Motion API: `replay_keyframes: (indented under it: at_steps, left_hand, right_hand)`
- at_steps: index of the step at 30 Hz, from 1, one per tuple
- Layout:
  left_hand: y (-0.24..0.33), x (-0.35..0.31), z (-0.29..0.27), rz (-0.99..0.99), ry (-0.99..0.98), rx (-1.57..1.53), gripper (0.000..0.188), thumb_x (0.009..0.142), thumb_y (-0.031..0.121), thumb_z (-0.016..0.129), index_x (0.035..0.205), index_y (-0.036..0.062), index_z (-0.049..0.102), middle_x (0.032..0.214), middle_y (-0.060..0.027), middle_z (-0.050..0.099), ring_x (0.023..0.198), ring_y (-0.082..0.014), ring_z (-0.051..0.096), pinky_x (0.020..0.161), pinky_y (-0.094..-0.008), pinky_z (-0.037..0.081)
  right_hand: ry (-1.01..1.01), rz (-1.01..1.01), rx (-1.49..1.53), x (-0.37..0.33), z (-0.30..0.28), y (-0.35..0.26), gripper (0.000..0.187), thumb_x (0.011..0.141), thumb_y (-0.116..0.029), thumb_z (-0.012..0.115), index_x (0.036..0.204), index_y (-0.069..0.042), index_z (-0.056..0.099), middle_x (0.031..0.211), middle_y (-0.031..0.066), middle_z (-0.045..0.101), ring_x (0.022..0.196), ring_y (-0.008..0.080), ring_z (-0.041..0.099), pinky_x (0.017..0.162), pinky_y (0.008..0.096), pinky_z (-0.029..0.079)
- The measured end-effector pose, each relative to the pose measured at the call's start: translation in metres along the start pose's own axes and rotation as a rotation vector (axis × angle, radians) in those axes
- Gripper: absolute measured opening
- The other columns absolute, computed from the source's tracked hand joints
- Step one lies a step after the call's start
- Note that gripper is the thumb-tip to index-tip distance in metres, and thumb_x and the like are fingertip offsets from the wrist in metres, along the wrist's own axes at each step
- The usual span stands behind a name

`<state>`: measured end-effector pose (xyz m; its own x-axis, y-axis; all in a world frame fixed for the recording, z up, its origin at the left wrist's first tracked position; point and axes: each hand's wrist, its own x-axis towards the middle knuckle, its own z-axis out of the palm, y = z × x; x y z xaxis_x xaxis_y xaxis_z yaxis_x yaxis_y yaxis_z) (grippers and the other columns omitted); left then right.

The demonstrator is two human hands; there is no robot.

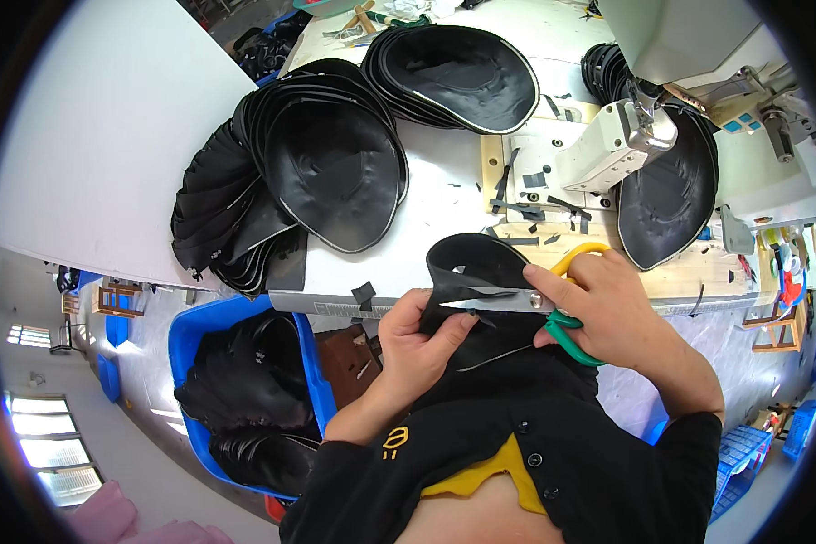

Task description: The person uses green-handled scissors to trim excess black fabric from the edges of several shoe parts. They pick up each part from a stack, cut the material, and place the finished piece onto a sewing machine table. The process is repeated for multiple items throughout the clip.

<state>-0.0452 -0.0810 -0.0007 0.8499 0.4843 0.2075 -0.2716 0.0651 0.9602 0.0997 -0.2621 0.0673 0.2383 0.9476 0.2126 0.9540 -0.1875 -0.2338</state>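
While left hand [415, 340] pinched curved black piece [467, 254] between fingers at worktop's [435, 186] front edge, right hand [612, 304] gripped scissors [536, 300], blades across piece. Stacked black pieces [335, 172] overhung worktop's left edge; blue tub [315, 385] stood near front-left corner.

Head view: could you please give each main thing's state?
Steel scissors with yellow-and-green handles: handles spread, in right fingers
Thin black sheet: curled, in left fingers
Blue plastic bin: open, holding black pieces
Black rounded sheets: nested in stacks
White sewing machine: running or stopped, unclear
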Motion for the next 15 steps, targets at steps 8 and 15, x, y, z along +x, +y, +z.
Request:
replay_keyframes:
  at_steps: [8, 15]
  left_hand:
    - [0.002, -0.001, 0.007, 0.000, 0.004, -0.076, 0.016, 0.082, 0.001, 0.067, 0.095, -0.0009, 0.058, 0.087, -0.0024, 0.063, 0.077, -0.0041, 0.054, 0.069, -0.0197, 0.044]
    - [-0.002, -0.001, 0.006, -0.018, 0.023, -0.063, 0.016, 0.082, 0.000, 0.066, 0.096, -0.0012, 0.058, 0.086, -0.0021, 0.063, 0.077, -0.0043, 0.054, 0.069, -0.0198, 0.045]
  right_hand:
    - [0.097, -0.048, 0.029, 0.001, 0.008, 0.005, 0.062, 0.068, -0.039, 0.073, 0.121, -0.014, 0.052, 0.073, 0.0035, 0.048, 0.066, 0.0214, 0.050, 0.062, 0.0350, 0.039]
    - [0.010, 0.042, 0.037, -0.010, 0.014, 0.007, 0.064, 0.067, -0.040, 0.073, 0.122, -0.015, 0.052, 0.075, 0.0043, 0.048, 0.068, 0.0227, 0.050, 0.065, 0.0366, 0.039]
